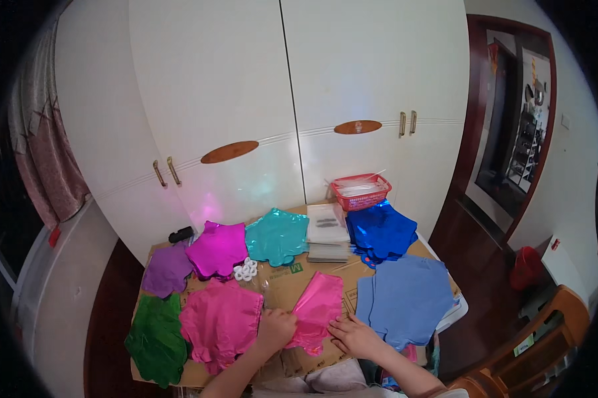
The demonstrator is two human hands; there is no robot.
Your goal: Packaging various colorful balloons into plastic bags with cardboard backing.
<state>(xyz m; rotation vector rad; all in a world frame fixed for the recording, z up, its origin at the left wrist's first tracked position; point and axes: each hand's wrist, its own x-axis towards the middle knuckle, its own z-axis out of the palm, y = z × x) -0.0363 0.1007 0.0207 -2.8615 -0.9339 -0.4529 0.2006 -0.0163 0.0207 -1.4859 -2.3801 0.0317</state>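
Note:
A shiny pink foil balloon [320,305], flat and folded to a narrow shape, lies on the cardboard [282,285] in front of me. My left hand [277,329] is closed at its left edge, the fingertips curled and partly hidden. On its lower right edge rests my right hand [353,335], fingers stretched out and apart. Just left of my left hand is a pile of pink flat foil balloons [220,318] with scalloped edges. To the right of my right hand lies a grey-blue pile [408,298] of similar shapes.
Behind are purple [168,270], magenta [217,249], teal [277,235] and dark blue [382,229] foil piles, with green [157,338] at left. White rings [246,269], clear bags [327,224] and a red basket of white sticks [360,191] stand among them. A wooden chair [544,331] is at right.

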